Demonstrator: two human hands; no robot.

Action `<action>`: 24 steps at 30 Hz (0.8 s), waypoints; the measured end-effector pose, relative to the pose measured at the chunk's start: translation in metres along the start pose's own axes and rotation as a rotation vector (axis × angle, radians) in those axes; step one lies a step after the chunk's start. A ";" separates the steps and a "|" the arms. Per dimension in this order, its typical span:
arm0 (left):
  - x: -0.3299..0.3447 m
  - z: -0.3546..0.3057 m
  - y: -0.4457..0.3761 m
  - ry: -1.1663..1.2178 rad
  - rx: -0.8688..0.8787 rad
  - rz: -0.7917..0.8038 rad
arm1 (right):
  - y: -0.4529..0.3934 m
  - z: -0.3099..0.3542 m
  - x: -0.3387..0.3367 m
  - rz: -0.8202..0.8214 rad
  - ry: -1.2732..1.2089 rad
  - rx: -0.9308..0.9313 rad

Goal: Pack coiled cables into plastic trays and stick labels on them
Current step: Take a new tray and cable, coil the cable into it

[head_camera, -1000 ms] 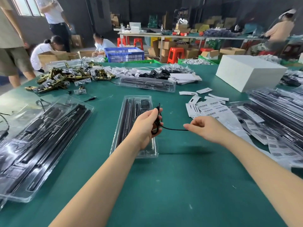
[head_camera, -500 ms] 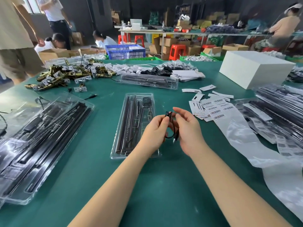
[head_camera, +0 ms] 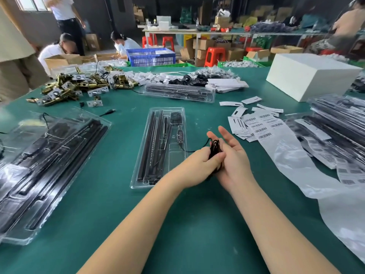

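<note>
A thin black cable is bunched into a small coil between my two hands, just right of a clear plastic tray that holds black rods and a small controller. My left hand grips the lower part of the coil with curled fingers. My right hand lies against the coil with its palm up and fingers straight. One strand of the cable runs from the coil left to the controller in the tray. Barcode labels lie on the green table to the right.
Stacks of filled clear trays sit at the left and right. Another tray, brass lock parts and a white box stand further back. A label backing sheet trails to the right. People work beyond the table.
The stretched cable has been gathered into a coil. My right hand came in from the right to meet my left, and now its fingers have opened flat against the coil.
</note>
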State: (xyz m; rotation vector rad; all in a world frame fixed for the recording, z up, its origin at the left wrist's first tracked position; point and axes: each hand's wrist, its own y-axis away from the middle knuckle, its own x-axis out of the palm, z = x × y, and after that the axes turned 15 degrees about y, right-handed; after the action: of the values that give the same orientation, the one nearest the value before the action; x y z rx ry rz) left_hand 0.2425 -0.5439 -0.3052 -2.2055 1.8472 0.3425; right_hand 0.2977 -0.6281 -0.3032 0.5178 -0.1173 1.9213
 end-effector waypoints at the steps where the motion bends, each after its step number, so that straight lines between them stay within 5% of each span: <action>1: -0.001 0.000 0.000 -0.018 -0.007 0.011 | 0.000 0.002 -0.001 0.018 0.012 -0.008; 8: 0.002 -0.003 -0.004 0.257 -0.007 -0.210 | 0.006 -0.003 -0.007 -0.031 0.442 -0.331; 13: 0.000 0.001 0.000 -0.172 0.121 -0.279 | 0.005 -0.015 -0.014 -0.086 0.949 -0.498; 19: 0.000 0.010 0.002 -0.281 0.182 -0.256 | 0.006 -0.015 -0.015 0.011 0.864 -0.294; 24: -0.013 0.011 -0.002 -0.193 0.127 -0.098 | 0.003 -0.013 -0.015 -0.028 0.871 -0.317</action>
State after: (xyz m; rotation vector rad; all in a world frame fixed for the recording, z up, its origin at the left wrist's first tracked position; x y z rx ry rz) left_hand 0.2417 -0.5280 -0.3110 -2.0901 1.6091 0.3925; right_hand 0.2958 -0.6379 -0.3207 -0.5375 0.1491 1.8945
